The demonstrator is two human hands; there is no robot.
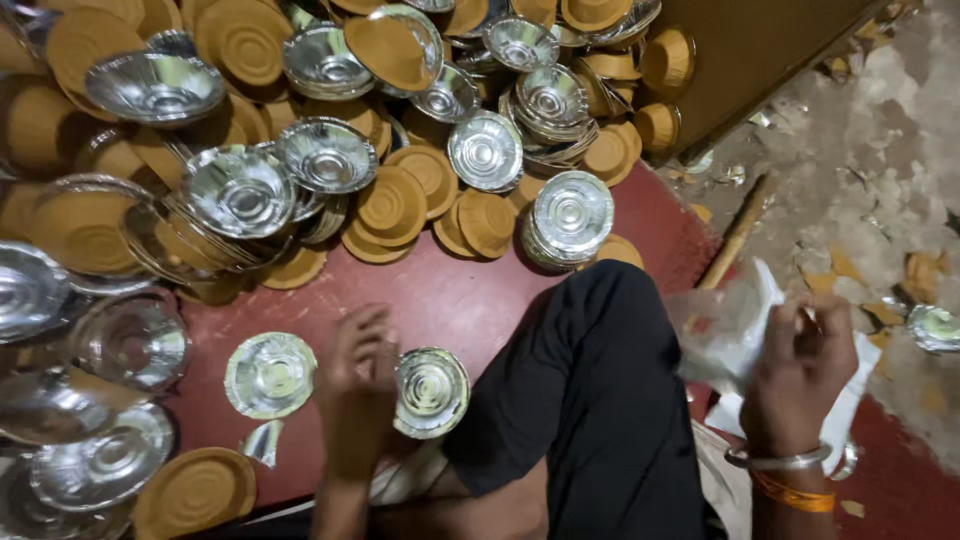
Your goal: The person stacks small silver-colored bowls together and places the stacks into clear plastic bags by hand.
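Knee: a black-trousered leg point(590, 400) fills the bottom centre, bent up between the two hands.
Left hand: left hand point(357, 375) is down on the dark red floor point(450, 290), fingers curled round a short stack of silver foil bowls point(432, 392), gripping its edge.
Right hand: right hand point(805, 365), bangle point(778, 460) and orange thread at the wrist, is closed on a crumpled clear plastic bag point(735, 325); fingers pinched shut on the film.
Loose piece: one flat silver bowl point(270, 374) lies just left of the left hand, a torn foil scrap point(262, 441) below it.
Near left: bigger silver bowls point(100, 460) and a brown upturned one point(195, 490) crowd the corner.
Middle: a neat silver stack point(570, 215) stands past the knee.
Far: a heaped jumble of bowls point(330, 110), silver faces and brown backs mixed, across the top.
Right side: a wooden stick point(738, 235) lies at the red floor's edge, paper scraps point(880, 250) littering grey ground beyond.
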